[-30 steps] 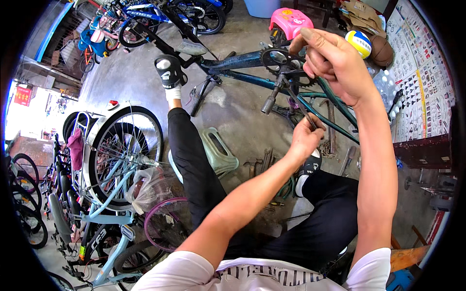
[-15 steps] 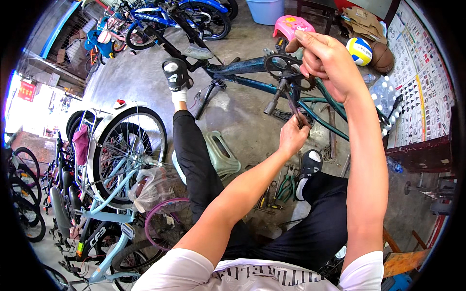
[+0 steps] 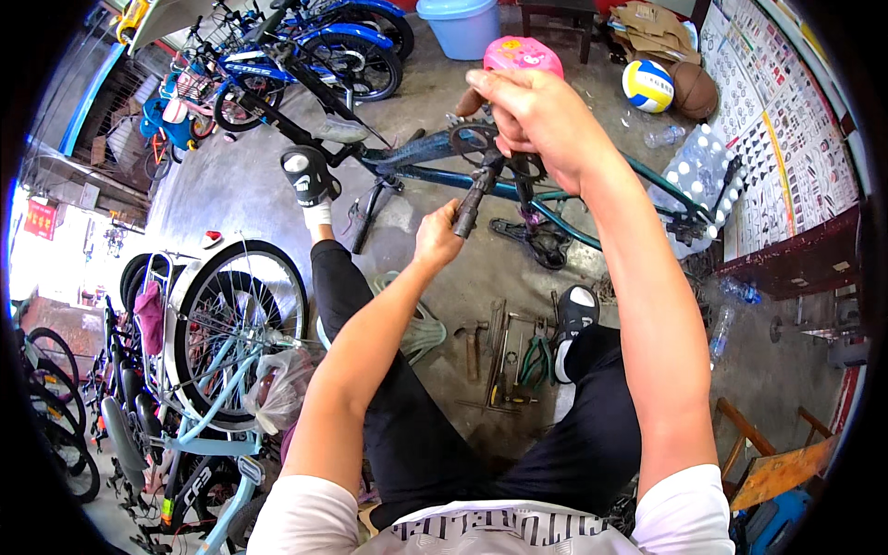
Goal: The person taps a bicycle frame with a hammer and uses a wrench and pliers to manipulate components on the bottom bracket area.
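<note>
A dark teal bicycle frame (image 3: 444, 171) lies across the floor in front of me. Near its chainring (image 3: 474, 141), a thick metal cylinder (image 3: 472, 202) sticks out toward me at a slant. My left hand (image 3: 439, 239) is closed around the lower end of that cylinder, its fingers partly hidden. Above the cranks, my right hand (image 3: 546, 120) is raised with fingers curled and index finger against thumb. Whatever it may hold is too small or hidden to make out. Below it hang a crank arm and a black pedal (image 3: 541, 242).
Pliers (image 3: 536, 359), a hammer (image 3: 473, 351) and several other tools lie between my feet. A pale green stool (image 3: 421, 333) stands by my left leg. Bicycles crowd the left, including a light blue one (image 3: 203, 418). Bottles (image 3: 689, 176) and a volleyball (image 3: 647, 86) are at right.
My left hand has moved left from beside the pedal to the end of the metal cylinder. The right hand remains raised and closed. The whole view has shifted, showing more floor tools.
</note>
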A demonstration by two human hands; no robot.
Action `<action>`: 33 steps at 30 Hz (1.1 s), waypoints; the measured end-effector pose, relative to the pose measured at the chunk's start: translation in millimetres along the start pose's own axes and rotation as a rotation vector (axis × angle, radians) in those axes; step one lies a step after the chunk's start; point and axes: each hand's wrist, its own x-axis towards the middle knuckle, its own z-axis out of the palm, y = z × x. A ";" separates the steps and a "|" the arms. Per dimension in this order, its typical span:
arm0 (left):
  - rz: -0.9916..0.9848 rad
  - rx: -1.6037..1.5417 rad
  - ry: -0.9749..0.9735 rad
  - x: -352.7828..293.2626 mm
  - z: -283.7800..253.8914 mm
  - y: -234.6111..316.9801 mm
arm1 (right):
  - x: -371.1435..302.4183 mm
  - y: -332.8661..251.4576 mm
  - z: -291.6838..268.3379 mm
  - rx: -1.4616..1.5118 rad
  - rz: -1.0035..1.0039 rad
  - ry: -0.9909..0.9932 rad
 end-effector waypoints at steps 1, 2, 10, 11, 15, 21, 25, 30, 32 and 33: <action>0.018 -0.168 -0.045 1.7 -1.5 -2.6 | 0.0 -0.7 -0.3 -0.006 -0.003 0.007; -0.012 -0.541 -0.083 8.4 0.3 -7.8 | 0.5 -3.3 -0.6 -0.016 -0.015 0.020; -0.105 -0.264 -0.406 28.3 -0.6 6.4 | 16.9 13.4 0.7 -0.087 -0.068 0.080; -0.085 -0.173 -0.396 27.9 -1.6 5.2 | 15.7 7.3 8.0 -0.054 -0.078 0.053; 0.285 0.027 -0.207 50.7 9.2 -24.0 | 6.8 2.8 -5.3 -0.149 -0.105 0.130; 0.112 0.746 -0.237 61.9 -97.4 20.8 | 25.6 17.7 -1.4 -0.345 -0.243 0.161; 0.151 1.225 -0.279 49.4 -151.0 84.1 | 15.5 16.2 -7.4 -0.321 -0.230 0.177; 0.306 1.653 -0.317 48.2 -184.1 197.0 | 47.5 27.8 17.5 -0.510 -0.279 0.280; 0.396 1.678 -0.275 34.1 -185.5 242.9 | 51.4 22.8 17.3 -0.525 -0.264 0.326; 0.431 1.698 -0.299 22.1 -188.1 254.0 | 47.2 22.6 10.5 -0.486 -0.257 0.304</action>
